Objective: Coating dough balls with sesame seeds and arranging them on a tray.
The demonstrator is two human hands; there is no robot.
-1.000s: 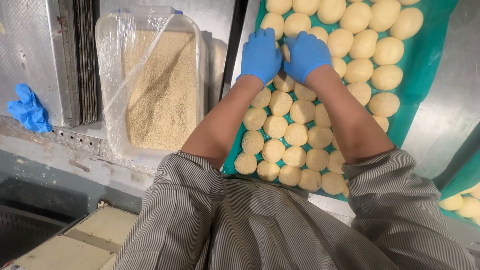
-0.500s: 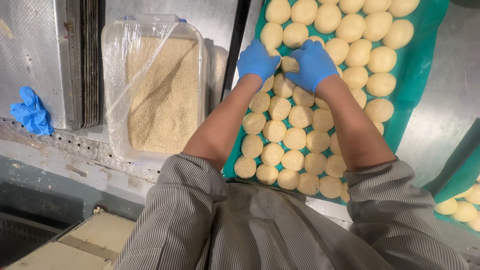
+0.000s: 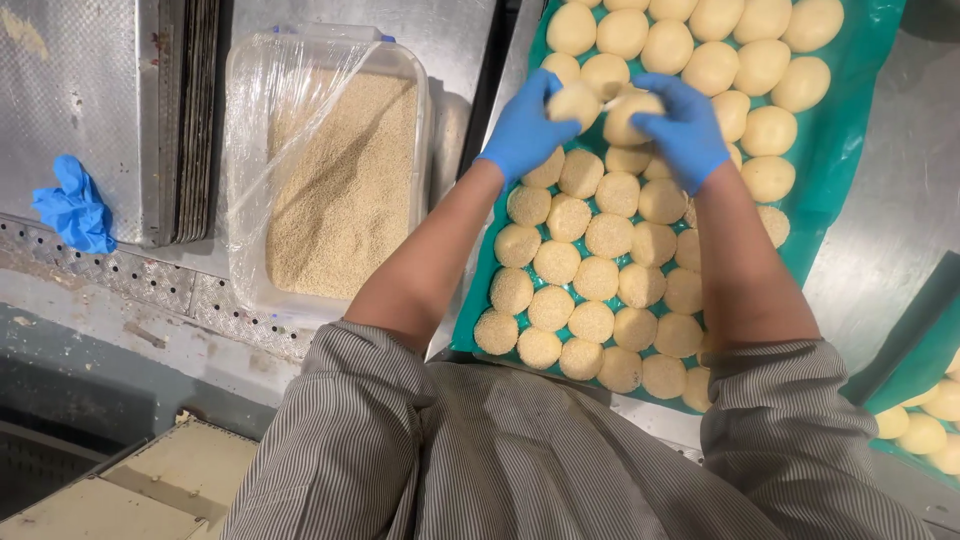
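Note:
A green-lined tray (image 3: 840,150) holds several rows of round dough balls; the near ones (image 3: 590,270) are coated in seeds, the far ones (image 3: 700,40) are smooth and pale. My left hand (image 3: 525,128), in a blue glove, grips one dough ball (image 3: 578,103) lifted off the tray. My right hand (image 3: 685,130), also in a blue glove, closes on another dough ball (image 3: 628,112) right beside it. Both hands hover over the middle of the tray, at the border between coated and plain balls.
A clear plastic tub of sesame-like seeds (image 3: 345,180), partly covered with film, stands left of the tray. A crumpled blue glove (image 3: 75,208) lies on the metal counter at far left beside stacked metal trays (image 3: 185,120). Another green tray with dough balls (image 3: 925,420) shows at lower right.
Both hands have come nearer along the tray and lifted a dough ball each; the view has shifted slightly.

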